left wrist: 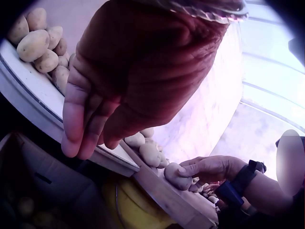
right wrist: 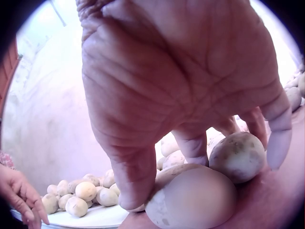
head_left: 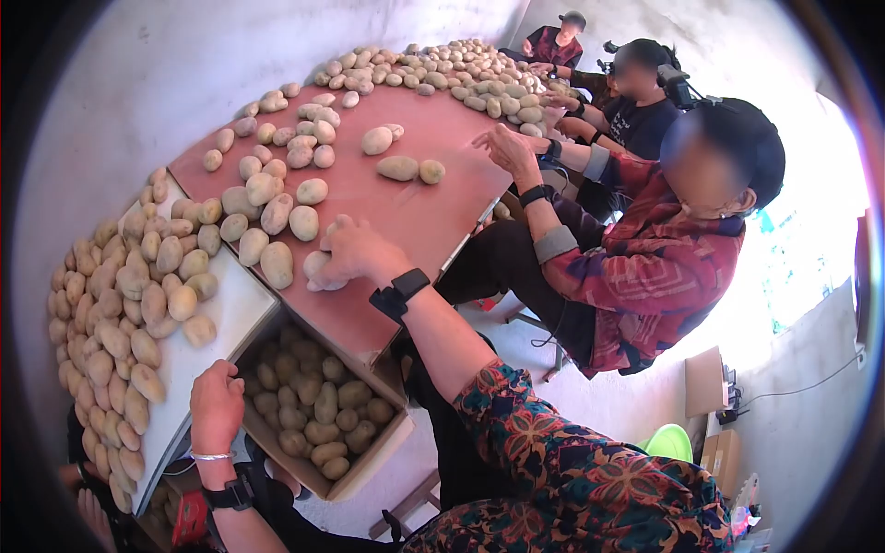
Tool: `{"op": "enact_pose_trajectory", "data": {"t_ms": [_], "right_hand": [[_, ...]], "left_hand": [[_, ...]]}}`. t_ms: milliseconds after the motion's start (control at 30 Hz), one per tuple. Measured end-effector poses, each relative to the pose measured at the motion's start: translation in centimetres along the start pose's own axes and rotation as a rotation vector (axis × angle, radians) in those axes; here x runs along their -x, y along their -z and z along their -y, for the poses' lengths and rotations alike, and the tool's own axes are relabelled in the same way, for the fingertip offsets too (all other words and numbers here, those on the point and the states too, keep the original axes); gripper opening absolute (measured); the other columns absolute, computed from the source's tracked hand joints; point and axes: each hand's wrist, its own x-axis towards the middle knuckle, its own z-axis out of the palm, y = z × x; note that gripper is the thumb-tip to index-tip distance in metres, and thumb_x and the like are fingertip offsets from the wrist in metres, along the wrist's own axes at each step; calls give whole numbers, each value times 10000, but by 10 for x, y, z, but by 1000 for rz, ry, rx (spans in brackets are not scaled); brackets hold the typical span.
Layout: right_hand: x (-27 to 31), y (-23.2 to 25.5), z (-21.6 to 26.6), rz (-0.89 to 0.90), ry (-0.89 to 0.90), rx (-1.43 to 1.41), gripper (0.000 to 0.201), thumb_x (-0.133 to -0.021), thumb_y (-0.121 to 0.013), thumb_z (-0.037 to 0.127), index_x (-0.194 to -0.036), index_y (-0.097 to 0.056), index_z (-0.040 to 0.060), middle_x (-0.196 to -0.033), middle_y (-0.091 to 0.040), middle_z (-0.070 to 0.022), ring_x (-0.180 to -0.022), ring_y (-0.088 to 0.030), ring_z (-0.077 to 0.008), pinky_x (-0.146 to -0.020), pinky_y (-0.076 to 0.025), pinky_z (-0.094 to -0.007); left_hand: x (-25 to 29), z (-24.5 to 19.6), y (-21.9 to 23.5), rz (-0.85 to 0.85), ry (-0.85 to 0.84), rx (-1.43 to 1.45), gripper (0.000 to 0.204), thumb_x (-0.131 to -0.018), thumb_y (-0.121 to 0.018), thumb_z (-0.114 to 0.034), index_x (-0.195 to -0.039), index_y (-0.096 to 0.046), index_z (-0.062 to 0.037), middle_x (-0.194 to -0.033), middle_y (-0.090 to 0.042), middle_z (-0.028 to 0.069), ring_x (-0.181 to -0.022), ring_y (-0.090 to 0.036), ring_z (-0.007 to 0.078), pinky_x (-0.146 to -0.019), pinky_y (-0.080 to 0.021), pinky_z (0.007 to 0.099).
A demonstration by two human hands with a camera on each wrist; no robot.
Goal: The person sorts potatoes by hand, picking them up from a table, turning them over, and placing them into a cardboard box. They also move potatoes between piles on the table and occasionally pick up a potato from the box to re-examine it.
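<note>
My right hand (head_left: 359,251) is over the red tabletop (head_left: 406,217), gripping a potato (head_left: 316,269) between thumb and fingers. In the left wrist view the thumb lies across that potato (left wrist: 177,177). Seen from the right wrist, a second potato (right wrist: 238,157) sits under the fingers, beside the larger one (right wrist: 190,198). My left hand (head_left: 218,405) hovers by the edge of the white tabletop (head_left: 235,309), over the side of a cardboard box (head_left: 383,450) holding potatoes. Its fingers (left wrist: 74,126) hang loosely bent and hold nothing.
A large heap of potatoes (head_left: 120,341) covers the white tabletop, and more lie along the wall to the far pile (head_left: 461,69). Another person's hand (head_left: 507,152) is raised over the table's right edge, with other people seated beyond. A green basin (head_left: 670,442) stands behind.
</note>
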Motion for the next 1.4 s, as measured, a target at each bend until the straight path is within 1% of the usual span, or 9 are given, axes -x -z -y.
{"op": "enact_pose_trajectory", "data": {"t_ms": [67, 267, 467, 900, 1100, 1167, 1300, 1367, 1400], "right_hand": [[1, 3, 0, 44, 4, -59, 760, -653, -781, 538, -1258, -635, 103, -1354, -434, -154, -1256, -423, -385, -1008, -425, -478], [-2, -7, -6, -40, 7, -163, 753, -612, -812, 520, -1202, -654, 79, -1314, -447, -165, -1234, -426, -381, -999, -426, -469], [0, 1, 1, 37, 24, -93, 711, -607, -824, 488, -1165, -662, 79, -1257, -468, -158, -1166, -452, -364, -956, -442, -455], [4, -5, 4, 6, 11, -111, 715, -614, -820, 477, -1189, -650, 87, -1266, -470, -152, -1200, -447, -358, -979, -443, -459], [4, -6, 7, -18, -12, -112, 742, -596, -819, 493, -1183, -650, 71, -1283, -472, -161, -1192, -459, -363, -976, -446, -454], [7, 5, 9, 48, 35, -51, 737, -589, -821, 491, -1176, -656, 76, -1279, -480, -164, -1180, -468, -366, -973, -447, -441], [3, -8, -2, -56, 58, -104, 728, -582, -824, 480, -1164, -662, 74, -1278, -488, -159, -1165, -475, -360, -974, -444, -431], [3, -5, 1, -4, 49, -78, 718, -584, -827, 475, -1157, -665, 74, -1302, -480, -154, -1170, -475, -350, -986, -434, -434], [3, -3, 2, -6, 44, -76, 718, -584, -827, 475, -1157, -665, 74, -1302, -480, -154, -1170, -475, -350, -986, -434, -434]], "left_hand": [[0, 2, -1, 7, -6, 12, 160, -824, -653, -60, -965, -636, 13, -864, -678, 225, -871, -644, 406, -788, -503, 461], [0, 4, -2, -25, -45, -1, 156, -826, -649, -60, -962, -633, 16, -851, -677, 222, -867, -643, 409, -784, -503, 458], [0, 2, -2, -8, -26, 27, 155, -827, -643, -56, -963, -634, 19, -849, -676, 227, -862, -644, 411, -777, -503, 460], [1, 4, -3, -13, -43, 29, 150, -829, -640, -59, -954, -634, 23, -821, -673, 229, -842, -644, 419, -771, -503, 464], [4, 5, -3, -17, -46, 16, 159, -826, -645, -62, -961, -636, 21, -887, -681, 229, -883, -645, 409, -784, -503, 464], [3, 4, -3, -31, -44, 21, 163, -821, -652, -55, -965, -637, 19, -895, -681, 225, -883, -645, 403, -781, -502, 464], [-2, 9, -9, 9, -28, 43, 173, -812, -657, -47, -973, -636, 14, -894, -677, 220, -886, -637, 408, -791, -498, 469], [-2, 11, -11, -17, -40, 21, 186, -808, -660, -46, -984, -635, 10, -906, -672, 219, -905, -626, 411, -807, -492, 474], [-3, 10, -10, 14, -18, 20, 198, -803, -661, -43, -993, -633, 5, -928, -669, 220, -928, -619, 414, -820, -486, 480]]}}
